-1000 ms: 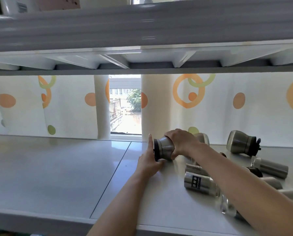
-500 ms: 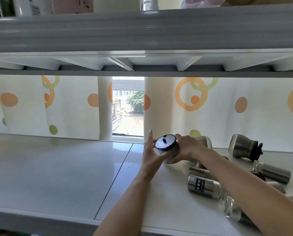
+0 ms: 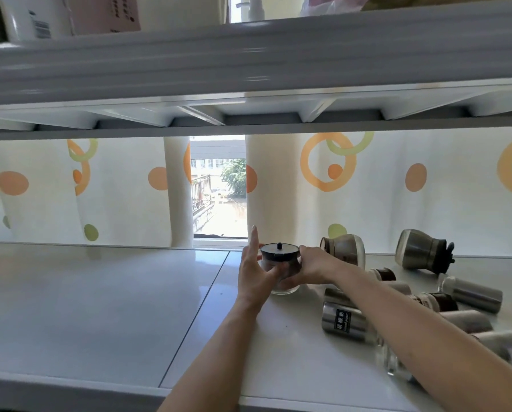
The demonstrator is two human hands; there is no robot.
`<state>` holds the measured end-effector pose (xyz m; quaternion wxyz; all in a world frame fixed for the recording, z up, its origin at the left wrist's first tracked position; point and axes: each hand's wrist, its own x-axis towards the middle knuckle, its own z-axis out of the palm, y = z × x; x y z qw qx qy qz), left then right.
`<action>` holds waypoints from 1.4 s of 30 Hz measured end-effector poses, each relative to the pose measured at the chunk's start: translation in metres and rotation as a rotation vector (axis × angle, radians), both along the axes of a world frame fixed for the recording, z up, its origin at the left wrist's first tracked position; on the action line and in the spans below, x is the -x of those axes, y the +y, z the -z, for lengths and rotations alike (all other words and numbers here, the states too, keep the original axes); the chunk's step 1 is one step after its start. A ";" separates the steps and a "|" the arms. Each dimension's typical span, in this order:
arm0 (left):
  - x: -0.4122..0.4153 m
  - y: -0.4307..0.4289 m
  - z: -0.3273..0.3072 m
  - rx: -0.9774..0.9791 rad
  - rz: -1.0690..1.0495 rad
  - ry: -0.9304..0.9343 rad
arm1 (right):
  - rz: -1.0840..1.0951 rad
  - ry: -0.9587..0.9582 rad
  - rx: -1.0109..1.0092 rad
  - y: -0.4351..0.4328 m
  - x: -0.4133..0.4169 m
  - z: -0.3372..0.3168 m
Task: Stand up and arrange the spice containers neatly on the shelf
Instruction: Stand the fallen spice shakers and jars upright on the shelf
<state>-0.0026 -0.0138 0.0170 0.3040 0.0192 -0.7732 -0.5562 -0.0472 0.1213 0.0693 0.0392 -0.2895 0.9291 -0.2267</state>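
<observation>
Single view only: head-worn, wide-angle. It is placed in front of the rack, close in, faced forward and slightly down across the lower shelf (image 3: 100,307). The curtain (image 3: 382,203) and window gap (image 3: 219,203) behind are taken in square-on. The upper shelf (image 3: 249,60) is caught from just below, its underside ribs exposed, filling the top third. Both forearms enter from the bottom edge. The left hand (image 3: 254,275), right hand (image 3: 314,266) and glass jar (image 3: 280,252) are framed near centre. Shelf edges are bowed by the lens.

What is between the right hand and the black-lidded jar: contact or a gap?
Touching. The head view shows the right hand wrapped round the right side of the jar, just below its black lid, with no gap between them.
</observation>
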 end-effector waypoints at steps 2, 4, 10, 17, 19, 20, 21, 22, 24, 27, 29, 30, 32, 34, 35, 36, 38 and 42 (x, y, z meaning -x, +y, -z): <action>-0.001 0.000 -0.003 0.022 -0.005 -0.012 | 0.007 -0.035 -0.012 0.000 0.001 -0.004; -0.004 0.001 -0.010 0.030 0.012 -0.025 | 0.007 -0.022 -0.069 0.004 0.000 -0.015; -0.024 0.019 -0.056 -0.195 -0.155 0.165 | -0.007 0.019 0.029 0.033 0.002 -0.069; 0.004 0.068 -0.081 -0.319 0.335 -0.130 | 0.134 0.216 -0.067 0.076 0.036 -0.070; 0.016 0.077 -0.070 -0.258 0.399 -0.305 | 0.121 0.172 -0.185 0.081 0.043 -0.057; 0.021 0.080 -0.064 -0.225 0.398 -0.364 | 0.111 0.155 -0.222 0.083 0.047 -0.050; 0.025 0.083 -0.060 -0.195 0.381 -0.406 | 0.105 0.147 -0.242 0.085 0.050 -0.045; 0.028 0.085 -0.057 -0.170 0.359 -0.442 | 0.107 0.151 -0.259 0.087 0.053 -0.041; 0.034 0.088 -0.053 -0.142 0.319 -0.497 | 0.108 0.178 -0.294 0.090 0.059 -0.037; 0.041 0.091 -0.050 -0.117 0.265 -0.515 | 0.112 0.234 -0.280 0.091 0.065 -0.036; 0.046 0.091 -0.049 -0.072 0.276 -0.513 | 0.129 0.260 -0.248 0.093 0.067 -0.036; 0.048 0.092 -0.050 -0.059 0.297 -0.497 | 0.140 0.267 -0.235 0.095 0.068 -0.036; 0.050 0.097 -0.053 -0.039 0.349 -0.456 | 0.169 0.266 -0.212 0.100 0.070 -0.034; 0.053 0.102 -0.054 0.009 0.388 -0.421 | 0.209 0.240 -0.177 0.107 0.072 -0.031; 0.052 0.106 -0.055 0.034 0.407 -0.404 | 0.227 0.224 -0.163 0.110 0.072 -0.031; 0.052 0.109 -0.056 0.061 0.419 -0.392 | 0.242 0.207 -0.150 0.114 0.072 -0.030; 0.057 0.113 -0.054 0.119 0.430 -0.366 | 0.261 0.168 -0.116 0.120 0.071 -0.028; 0.062 0.119 -0.054 0.155 0.426 -0.341 | 0.267 0.092 -0.021 0.125 0.072 -0.022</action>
